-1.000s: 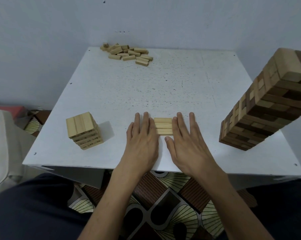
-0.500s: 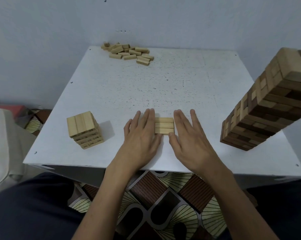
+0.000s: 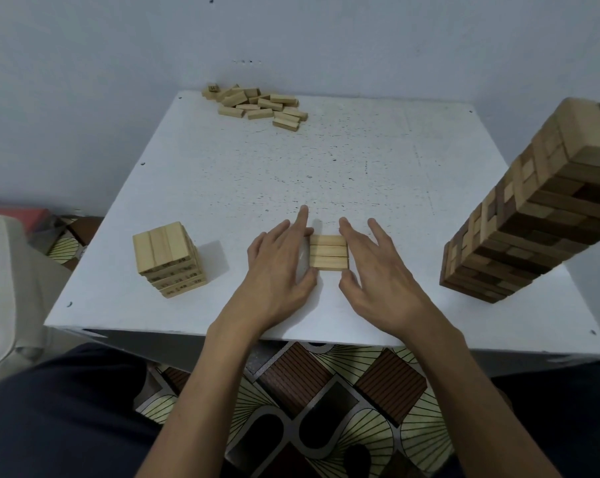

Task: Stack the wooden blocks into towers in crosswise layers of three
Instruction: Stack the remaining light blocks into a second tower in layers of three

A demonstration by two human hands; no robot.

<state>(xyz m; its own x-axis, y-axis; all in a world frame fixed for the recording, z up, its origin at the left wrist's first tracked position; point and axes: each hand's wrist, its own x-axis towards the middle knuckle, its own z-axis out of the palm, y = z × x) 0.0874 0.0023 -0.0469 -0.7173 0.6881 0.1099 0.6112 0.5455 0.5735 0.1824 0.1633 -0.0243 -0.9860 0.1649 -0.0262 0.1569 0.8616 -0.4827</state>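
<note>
A flat layer of three pale wooden blocks (image 3: 327, 252) lies side by side near the front of the white table (image 3: 326, 167). My left hand (image 3: 280, 267) rests against the layer's left ends and my right hand (image 3: 377, 270) against its right ends, fingers straight and spread. A short pale tower (image 3: 169, 258) of several crosswise layers stands at the front left. A tall tower of mixed light and dark blocks (image 3: 540, 208) rises at the right. Several loose pale blocks (image 3: 257, 105) lie in a heap at the far left edge.
The wall runs right behind the table's far edge. A white chair or cushion (image 3: 1, 288) sits left of the table. Patterned floor (image 3: 326, 391) and my dark-clothed legs show below the front edge.
Both hands have slid slightly forward along the three-block layer and their fingers have spread a little; the layer stays in the same place on the table.
</note>
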